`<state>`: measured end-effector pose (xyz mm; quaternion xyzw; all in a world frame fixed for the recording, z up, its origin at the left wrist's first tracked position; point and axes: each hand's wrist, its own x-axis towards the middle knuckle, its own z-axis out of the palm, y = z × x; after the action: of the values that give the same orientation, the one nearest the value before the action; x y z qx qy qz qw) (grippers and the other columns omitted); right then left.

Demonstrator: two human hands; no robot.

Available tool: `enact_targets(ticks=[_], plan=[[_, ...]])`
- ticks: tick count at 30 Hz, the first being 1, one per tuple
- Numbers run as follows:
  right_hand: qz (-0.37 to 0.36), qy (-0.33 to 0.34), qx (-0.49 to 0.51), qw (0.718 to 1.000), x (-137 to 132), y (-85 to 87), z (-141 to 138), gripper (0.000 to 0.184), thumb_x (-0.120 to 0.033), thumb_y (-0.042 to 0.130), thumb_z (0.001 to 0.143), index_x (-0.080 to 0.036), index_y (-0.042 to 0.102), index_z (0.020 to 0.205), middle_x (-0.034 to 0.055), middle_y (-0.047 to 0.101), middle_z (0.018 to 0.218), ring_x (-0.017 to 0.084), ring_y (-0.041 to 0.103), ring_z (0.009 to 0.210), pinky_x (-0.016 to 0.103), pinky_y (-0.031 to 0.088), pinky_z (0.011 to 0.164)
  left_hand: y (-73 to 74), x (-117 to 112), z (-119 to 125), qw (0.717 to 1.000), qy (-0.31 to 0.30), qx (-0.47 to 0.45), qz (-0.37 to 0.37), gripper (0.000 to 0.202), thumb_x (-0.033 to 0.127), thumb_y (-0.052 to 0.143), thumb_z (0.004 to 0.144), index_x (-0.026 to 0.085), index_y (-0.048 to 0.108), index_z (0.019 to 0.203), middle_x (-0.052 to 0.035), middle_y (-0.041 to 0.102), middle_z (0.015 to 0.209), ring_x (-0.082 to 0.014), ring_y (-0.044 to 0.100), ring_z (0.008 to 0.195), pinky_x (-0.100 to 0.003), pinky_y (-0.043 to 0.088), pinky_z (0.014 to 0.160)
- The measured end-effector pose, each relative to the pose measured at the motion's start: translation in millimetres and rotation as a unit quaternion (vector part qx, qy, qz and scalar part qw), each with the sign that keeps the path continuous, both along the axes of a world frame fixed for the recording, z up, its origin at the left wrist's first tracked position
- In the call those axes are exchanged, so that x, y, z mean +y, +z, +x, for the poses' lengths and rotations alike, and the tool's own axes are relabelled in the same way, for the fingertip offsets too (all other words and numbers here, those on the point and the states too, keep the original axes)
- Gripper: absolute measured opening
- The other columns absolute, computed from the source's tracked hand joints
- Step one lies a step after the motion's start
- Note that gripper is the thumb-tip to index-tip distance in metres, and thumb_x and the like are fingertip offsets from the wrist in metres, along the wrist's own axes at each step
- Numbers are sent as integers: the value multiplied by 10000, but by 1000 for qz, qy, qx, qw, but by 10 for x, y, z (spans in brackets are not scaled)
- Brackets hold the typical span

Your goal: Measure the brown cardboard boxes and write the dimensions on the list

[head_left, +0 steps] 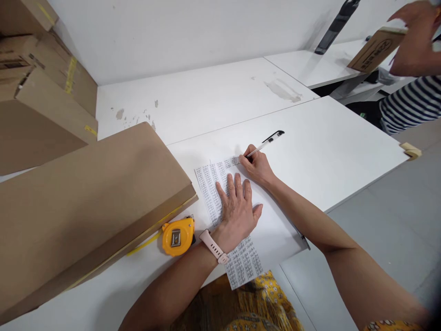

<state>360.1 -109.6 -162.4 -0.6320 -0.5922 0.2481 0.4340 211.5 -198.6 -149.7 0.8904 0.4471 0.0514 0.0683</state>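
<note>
My right hand is closed around a white pen with a black clip, its tip down at the top right of a written sheet of paper. Columns of small handwriting cover much of the sheet. Flat across the paper's middle lies my left hand, fingers spread, with a pale pink watch band on the wrist. Left of that wrist sits an orange tape measure. Its yellow tape runs toward the base of a brown cardboard box. The pen's tip is hidden by my fingers.
More cardboard boxes are stacked at the back left against the wall. On the white table, scuff marks show. At the far right, a person in a striped top holds a cardboard piece beside a dark bottle.
</note>
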Motion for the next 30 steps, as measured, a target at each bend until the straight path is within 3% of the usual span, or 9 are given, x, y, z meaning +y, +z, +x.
enact_targets(ticks=[8, 10, 15, 20, 23, 25, 28, 30], plan=[[15, -32, 10, 999, 7, 0, 19, 225, -316, 588, 866, -243, 424, 730, -58, 409, 550, 126, 370, 536, 294, 319, 547, 3, 1, 2, 1000, -1, 1, -1, 732, 538, 397, 1003, 51, 361, 1549, -259, 243, 1643, -455, 143, 1533, -749, 137, 1158], [42, -35, 15, 998, 15, 15, 89, 194, -355, 583, 892, -238, 475, 780, -40, 467, 609, 135, 398, 560, 297, 340, 559, 0, 2, 2, 1000, 0, 1, -3, 736, 540, 397, 1002, 52, 357, 1552, -257, 243, 1643, -456, 145, 1532, -751, 134, 1157], [142, 79, -136, 977, 48, 21, 367, 170, -269, 525, 939, -227, 677, 1004, 85, 643, 964, 222, 555, 860, 376, 448, 783, -42, -8, -5, 1000, 0, -5, 17, 737, 544, 398, 1000, 45, 373, 1541, -273, 266, 1632, -460, 159, 1528, -751, 134, 1155], [108, 147, -272, 945, 53, -31, 464, 438, -30, 455, 835, -243, 754, 1073, 112, 698, 1045, 276, 530, 962, 412, 455, 806, -43, -26, 2, 999, -3, 6, 40, 709, 532, 383, 1006, 52, 394, 1528, -256, 303, 1625, -455, 206, 1516, -731, 165, 1160], [121, 122, -249, 953, 49, -36, 455, 587, 7, 403, 794, -235, 696, 1242, 88, 710, 1044, 241, 572, 905, 397, 474, 818, 115, -81, -53, 998, -18, 6, 66, 608, 446, 423, 1012, 45, 467, 1467, -246, 400, 1579, -418, 291, 1492, -665, 190, 1191], [144, 67, -204, 966, 62, -27, 472, 630, -5, 373, 792, -216, 637, 1324, 84, 703, 1042, 214, 595, 861, 371, 490, 802, 275, -161, -183, 996, -13, -19, 86, 474, 373, 476, 1001, 63, 571, 1347, -226, 535, 1472, -374, 411, 1427, -586, 260, 1191], [170, -23, -157, 973, 105, -16, 526, 599, -48, 356, 801, -194, 623, 1316, 87, 695, 1018, 201, 614, 826, 349, 488, 759, 453, -334, -562, 985, 20, -96, 139, 249, 297, 545, 971, 138, 651, 1130, -162, 678, 1245, -310, 575, 1231, -484, 398, 1096], [172, -55, -136, 974, 134, -13, 554, 553, -82, 360, 811, -189, 635, 1279, 86, 697, 994, 197, 613, 783, 342, 475, 720, 453, -453, -896, 970, 52, -134, 197, 195, 284, 563, 962, 162, 641, 1092, -147, 699, 1178, -312, 601, 1158, -478, 439, 1024]])
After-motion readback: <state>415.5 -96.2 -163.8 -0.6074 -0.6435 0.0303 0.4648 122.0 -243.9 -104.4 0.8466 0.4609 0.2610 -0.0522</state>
